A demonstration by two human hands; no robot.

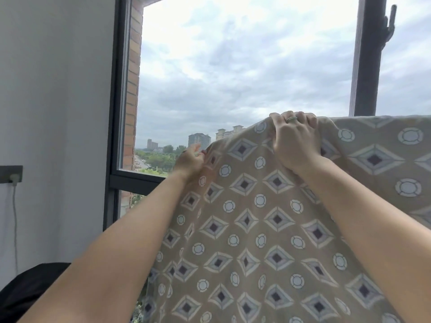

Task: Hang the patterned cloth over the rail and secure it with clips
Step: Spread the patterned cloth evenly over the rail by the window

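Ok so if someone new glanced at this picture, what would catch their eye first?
Probably the patterned cloth, tan with diamonds and circles, filling the lower right and draped up in front of the window. Next, the two bare arms reaching up into it: the right hand, wearing a ring, grips the top fold, while the left hand pinches the cloth's left edge lower down. Behind them is cloudy sky over distant buildings.

You face a dark-framed window point(116, 136). Left of it is a white wall point(58, 89) with a socket point(11, 174) and dangling cable point(15, 217); beyond it, cloudy sky point(233, 66) and distant buildings point(199, 139).
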